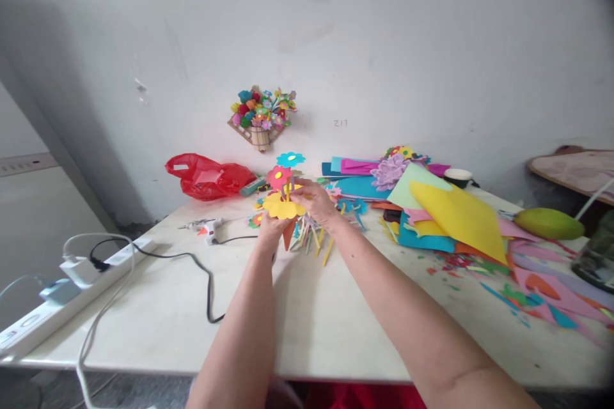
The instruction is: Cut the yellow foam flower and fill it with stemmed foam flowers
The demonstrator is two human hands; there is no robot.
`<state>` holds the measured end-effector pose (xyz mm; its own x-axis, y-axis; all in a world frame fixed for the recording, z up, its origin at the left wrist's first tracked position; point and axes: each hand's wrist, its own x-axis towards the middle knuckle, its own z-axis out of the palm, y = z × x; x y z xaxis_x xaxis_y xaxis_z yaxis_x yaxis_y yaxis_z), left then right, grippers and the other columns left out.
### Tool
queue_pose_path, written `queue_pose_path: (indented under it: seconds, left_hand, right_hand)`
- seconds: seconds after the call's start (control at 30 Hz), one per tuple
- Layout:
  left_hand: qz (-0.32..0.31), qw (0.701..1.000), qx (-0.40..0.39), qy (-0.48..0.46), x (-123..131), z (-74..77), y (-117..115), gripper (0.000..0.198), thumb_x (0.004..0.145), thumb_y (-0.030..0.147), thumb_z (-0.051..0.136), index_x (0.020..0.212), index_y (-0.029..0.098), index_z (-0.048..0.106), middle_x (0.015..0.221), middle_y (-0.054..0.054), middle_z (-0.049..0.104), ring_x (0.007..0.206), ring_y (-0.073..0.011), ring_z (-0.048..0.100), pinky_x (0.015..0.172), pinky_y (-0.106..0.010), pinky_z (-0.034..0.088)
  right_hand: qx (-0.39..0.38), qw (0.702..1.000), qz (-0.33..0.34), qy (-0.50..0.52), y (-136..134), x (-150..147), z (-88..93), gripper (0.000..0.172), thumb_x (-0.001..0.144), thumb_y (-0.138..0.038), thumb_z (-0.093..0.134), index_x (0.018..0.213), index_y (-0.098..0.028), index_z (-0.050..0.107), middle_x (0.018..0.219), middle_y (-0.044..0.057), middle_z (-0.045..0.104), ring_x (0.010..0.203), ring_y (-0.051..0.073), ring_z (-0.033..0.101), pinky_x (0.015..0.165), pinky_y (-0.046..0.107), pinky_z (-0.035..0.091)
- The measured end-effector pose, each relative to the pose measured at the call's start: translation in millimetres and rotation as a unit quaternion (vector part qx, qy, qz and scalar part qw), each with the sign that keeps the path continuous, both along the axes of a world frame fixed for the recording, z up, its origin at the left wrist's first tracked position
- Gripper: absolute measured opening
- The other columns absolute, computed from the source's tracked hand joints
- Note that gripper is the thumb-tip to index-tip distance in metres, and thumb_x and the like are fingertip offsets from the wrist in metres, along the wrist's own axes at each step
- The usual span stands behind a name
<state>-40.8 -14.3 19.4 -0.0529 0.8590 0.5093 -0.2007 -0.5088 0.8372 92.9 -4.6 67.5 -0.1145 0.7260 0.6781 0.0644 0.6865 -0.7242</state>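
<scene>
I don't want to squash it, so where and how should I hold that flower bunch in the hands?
Probably by the orange cone, from below: it tapers down under the yellow frill, while the flat red flower and blue flower above look easy to bend.

- The wall is lit by soft, diffuse light.
- It is greyed by a broad shadow at left.
- A faint shadow is cast on the bench at lower centre.
- Detail around the hands is softened.
- Right corners are darkened; edges are stretched.
</scene>
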Motion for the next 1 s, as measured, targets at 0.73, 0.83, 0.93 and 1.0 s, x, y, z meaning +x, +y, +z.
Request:
queue_pose_path:
  seconds: [0.73,0.83,0.93,1.0]
  left_hand:
    - [-0.038,0.992,-0.051,-0.113,1,-11.8,11,0.038,0.048,0.031,0.081,0.079,0.014,0.065,0.068,-0.002,0.065,0.058,-0.0136,0.059,0.060,-0.028,0.048]
    - [-0.039,0.989,-0.053,-0.136,1,-8.4,9,0.042,0.048,0.032,0.082,0.082,0.015,0.063,0.070,-0.001,0.065,0.057,-0.0129,0.059,0.061,-0.029,0.048]
    - [-0.044,0.988,-0.056,-0.139,1,-4.0,5,0.045,0.050,0.038,0.081,0.083,0.015,0.062,0.071,-0.002,0.066,0.053,-0.0113,0.056,0.058,-0.027,0.046]
    - [-0.044,0.987,-0.057,-0.141,0,-1.6,4,0.047,0.052,0.044,0.079,0.084,0.015,0.061,0.072,-0.003,0.066,0.052,-0.0101,0.055,0.055,-0.026,0.045]
  right_hand:
    - [-0.052,0.996,-0.031,0.068,-6,-3,-4.5,0.025,0.071,-0.041,0.064,0.084,-0.020,0.071,0.130,0.007,0.054,0.124,0.023,0.045,0.096,0.035,0.041]
    - [-0.058,0.994,-0.048,0.079,-2,-3,-10.2,0.027,0.072,-0.044,0.063,0.086,-0.021,0.071,0.133,0.006,0.052,0.127,0.022,0.042,0.097,0.035,0.040]
    - [-0.060,0.991,-0.062,0.099,4,1,-17.3,0.030,0.073,-0.046,0.061,0.085,-0.020,0.069,0.126,0.007,0.057,0.119,0.021,0.050,0.096,0.034,0.041]
    - [-0.073,0.991,-0.065,0.095,8,6,-21.9,0.031,0.075,-0.047,0.058,0.085,-0.019,0.068,0.112,0.007,0.064,0.107,0.020,0.057,0.093,0.033,0.043]
